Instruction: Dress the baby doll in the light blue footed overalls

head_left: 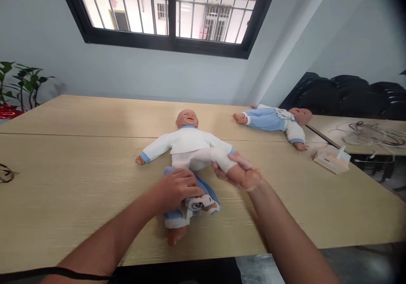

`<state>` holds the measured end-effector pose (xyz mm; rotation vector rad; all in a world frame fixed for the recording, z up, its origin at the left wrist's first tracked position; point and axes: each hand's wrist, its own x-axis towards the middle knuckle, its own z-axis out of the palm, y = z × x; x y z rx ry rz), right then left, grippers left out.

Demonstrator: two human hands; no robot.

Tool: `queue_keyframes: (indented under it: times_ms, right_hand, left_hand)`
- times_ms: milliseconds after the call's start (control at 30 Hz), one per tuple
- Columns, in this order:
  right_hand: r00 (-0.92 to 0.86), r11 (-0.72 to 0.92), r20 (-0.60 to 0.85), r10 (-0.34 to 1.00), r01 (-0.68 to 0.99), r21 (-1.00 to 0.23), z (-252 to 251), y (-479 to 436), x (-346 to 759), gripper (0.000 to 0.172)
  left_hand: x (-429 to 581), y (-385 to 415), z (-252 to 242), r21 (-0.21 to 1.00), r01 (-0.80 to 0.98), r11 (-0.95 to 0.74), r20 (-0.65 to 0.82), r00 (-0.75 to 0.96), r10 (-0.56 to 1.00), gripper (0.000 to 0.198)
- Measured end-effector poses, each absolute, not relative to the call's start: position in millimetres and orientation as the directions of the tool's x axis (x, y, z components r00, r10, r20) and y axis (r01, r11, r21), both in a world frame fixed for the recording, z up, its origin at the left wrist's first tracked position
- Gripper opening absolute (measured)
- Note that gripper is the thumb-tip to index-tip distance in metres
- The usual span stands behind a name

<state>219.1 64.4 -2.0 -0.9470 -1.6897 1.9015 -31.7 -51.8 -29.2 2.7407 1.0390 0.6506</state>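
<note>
A baby doll (187, 142) in a white top and white leggings lies on its back on the wooden table (79, 169), head toward the window. My right hand (242, 173) is closed around the doll's raised leg, lifting it. My left hand (176, 188) is closed on blue trousers (196, 199) with a printed face, bunched over the doll's other leg. That leg's bare foot (174, 235) sticks out near the table's front edge.
A second doll (274, 121) in blue and white lies at the back right. A tissue box (331, 159) sits to the right, tangled cables (371, 133) on the neighbouring table. Black chairs (345, 95) line the right wall. A potted plant (19, 85) stands far left.
</note>
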Motion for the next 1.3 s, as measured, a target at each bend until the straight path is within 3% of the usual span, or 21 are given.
queue_keyframes:
  times_ms: [100,200,333,400,467,667,800,867,1033,1100,1200,1300]
  right_hand:
    - [-0.66,-0.307,-0.221,0.718,-0.015,-0.952,-2.1,60.9,197.9,0.076]
    - [-0.579,-0.153,-0.111,0.808,-0.024,-0.988,-11.9,50.0,178.3,0.083]
    - [-0.361,0.114,0.076,0.93,0.085,-0.99,-26.9,34.1,162.7,0.078]
    - [-0.338,0.124,0.073,0.938,0.132,-0.983,-32.6,28.8,160.1,0.079]
    - [-0.353,0.089,0.033,0.935,0.144,-0.986,-36.9,26.3,159.5,0.083]
    - [-0.338,-0.036,-0.066,0.939,0.095,-0.995,-45.5,31.1,159.4,0.094]
    - [-0.371,0.056,0.034,0.928,0.048,-0.997,-45.7,32.4,164.7,0.1]
    - [-0.455,0.005,0.007,0.89,-0.006,-1.0,-42.8,31.0,169.9,0.102]
    - [-0.548,-0.191,-0.071,0.833,-0.165,-0.968,-37.5,29.2,177.9,0.084]
    - [-0.552,-0.194,-0.067,0.831,-0.176,-0.965,-38.1,29.3,176.8,0.08]
    - [-0.531,-0.19,-0.075,0.844,-0.165,-0.968,-39.4,28.6,173.2,0.074]
    - [-0.511,-0.204,-0.084,0.855,-0.183,-0.962,-39.4,27.6,170.4,0.069]
  left_hand:
    - [-30.7,-52.5,-30.1,0.236,0.56,-0.794,0.422,0.677,0.603,0.039]
    - [-33.0,-52.3,-33.9,0.252,0.555,-0.793,0.554,0.589,0.588,0.039]
    - [-34.9,-54.5,-41.9,0.358,0.67,-0.65,0.758,0.199,0.622,0.056]
    - [-33.0,-56.9,-45.7,0.42,0.742,-0.522,0.811,-0.049,0.583,0.064]
    - [-29.5,-59.9,-48.4,0.472,0.759,-0.449,0.82,-0.191,0.54,0.061]
    - [-13.1,-69.5,-51.2,0.633,0.59,-0.501,0.695,-0.148,0.704,0.042]
    - [-5.9,-72.4,-46.8,0.658,0.456,-0.599,0.708,-0.102,0.699,0.04]
    - [-7.5,-71.4,-42.5,0.633,0.424,-0.648,0.725,-0.029,0.689,0.033]
    - [-20.9,-61.5,-36.1,0.46,0.491,-0.74,0.804,0.124,0.582,0.034]
    - [-23.5,-58.5,-36.7,0.462,0.477,-0.748,0.811,0.114,0.574,0.038]
    - [-21.9,-59.0,-37.4,0.484,0.447,-0.752,0.816,0.08,0.572,0.027]
    - [-19.7,-63.5,-33.9,0.344,0.686,-0.641,0.895,-0.033,0.445,0.023]
